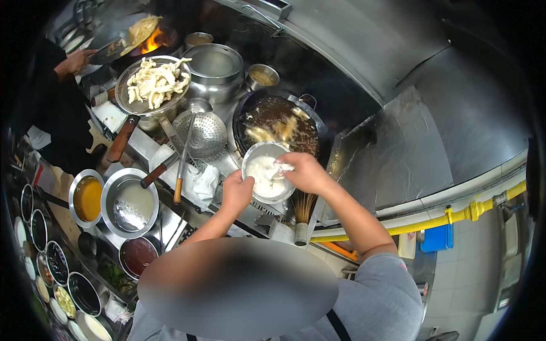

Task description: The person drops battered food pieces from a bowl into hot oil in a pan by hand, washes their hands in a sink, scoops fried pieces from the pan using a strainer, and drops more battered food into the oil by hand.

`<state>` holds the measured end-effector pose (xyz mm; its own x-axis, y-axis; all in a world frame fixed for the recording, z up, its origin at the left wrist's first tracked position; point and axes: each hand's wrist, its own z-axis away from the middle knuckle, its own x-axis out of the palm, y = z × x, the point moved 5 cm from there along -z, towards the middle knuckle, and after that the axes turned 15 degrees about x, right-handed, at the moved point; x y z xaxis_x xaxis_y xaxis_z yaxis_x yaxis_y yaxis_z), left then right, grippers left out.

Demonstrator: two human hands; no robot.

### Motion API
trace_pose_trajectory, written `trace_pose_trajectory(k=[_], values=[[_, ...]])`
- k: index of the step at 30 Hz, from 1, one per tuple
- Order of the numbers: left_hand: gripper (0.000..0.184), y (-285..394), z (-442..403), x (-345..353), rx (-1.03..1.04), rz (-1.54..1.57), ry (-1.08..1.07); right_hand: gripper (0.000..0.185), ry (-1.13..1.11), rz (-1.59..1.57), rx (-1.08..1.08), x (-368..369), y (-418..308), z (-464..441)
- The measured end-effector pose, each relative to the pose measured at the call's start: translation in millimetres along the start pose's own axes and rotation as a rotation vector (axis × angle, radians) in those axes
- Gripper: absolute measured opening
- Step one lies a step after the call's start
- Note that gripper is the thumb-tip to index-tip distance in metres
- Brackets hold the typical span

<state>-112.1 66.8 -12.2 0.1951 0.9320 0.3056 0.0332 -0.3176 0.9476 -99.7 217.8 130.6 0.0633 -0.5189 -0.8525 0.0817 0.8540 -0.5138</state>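
My left hand (238, 192) grips the rim of a metal bowl (269, 199) that holds white batter with pale pieces in it. Over the bowl's right side, my right hand (304, 171) has its fingers closed on a white, batter-coated strip (281, 168). Just beyond the bowl is a wok of dark, bubbling oil (267, 111), where several golden battered pieces (284, 129) float. To the left, a perforated skimmer (206, 135) and a ladle (187, 142) lie beside a crumpled white cloth (206, 181).
A strainer heaped with pale battered strips (159, 84) rests on a pot at the upper left. Flames rise beneath another wok, handled by a co-worker's hand (75, 61). Bowls of orange liquid (87, 199) and red sauce (138, 257) stand left. A bamboo brush (303, 219) leans near the wok.
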Motion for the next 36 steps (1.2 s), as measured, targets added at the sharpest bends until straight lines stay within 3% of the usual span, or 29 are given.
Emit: trace_pose_trajectory(k=[3, 9, 15, 17, 19, 21, 22, 23, 24, 25, 30, 33, 36], values=[[0.024, -2, -8, 9, 0.012, 0.035, 0.007, 0.024, -0.037, 0.117, 0.077, 1, 13, -9], [0.022, -21, -18, 0, 0.000, 0.023, 0.068, 0.015, 0.177, -0.238, 0.264, -80, 28, -34], [0.021, -12, -9, -29, -0.035, -0.012, 0.206, 0.013, 0.143, -0.353, 0.386, -97, 103, -76], [0.020, -11, -5, -40, -0.036, -0.071, 0.205, 0.013, 0.118, -0.299, 0.438, -81, 137, -101], [0.019, -2, 2, -46, -0.085, -0.070, 0.240, 0.008, 0.180, -0.021, 0.603, -68, 169, -125], [0.019, 2, 10, -54, -0.092, -0.146, 0.264, 0.012, 0.317, 0.357, 0.399, -52, 238, -175], [0.019, 3, 13, -58, -0.095, -0.154, 0.286, 0.011, 0.161, 0.235, 0.560, -39, 270, -197], [0.019, 3, 17, -61, -0.106, -0.165, 0.309, 0.012, -0.014, -0.535, 0.660, -18, 310, -214], [0.019, 3, 22, -64, -0.121, -0.175, 0.327, 0.012, 0.091, -0.385, 0.614, -23, 326, -233], [0.019, 3, 25, -66, -0.131, -0.179, 0.334, 0.012, 0.199, -0.237, 0.567, -30, 315, -243], [0.022, -16, 21, -68, -0.099, -0.125, 0.261, 0.014, 0.444, -0.417, 0.511, -93, 185, -195], [0.022, -9, 11, -51, -0.045, -0.050, 0.213, 0.008, 0.319, -0.502, 0.351, -95, 107, -142], [0.021, -8, -1, -35, 0.018, -0.024, 0.157, 0.013, 0.050, -0.342, 0.332, -56, 38, -86]])
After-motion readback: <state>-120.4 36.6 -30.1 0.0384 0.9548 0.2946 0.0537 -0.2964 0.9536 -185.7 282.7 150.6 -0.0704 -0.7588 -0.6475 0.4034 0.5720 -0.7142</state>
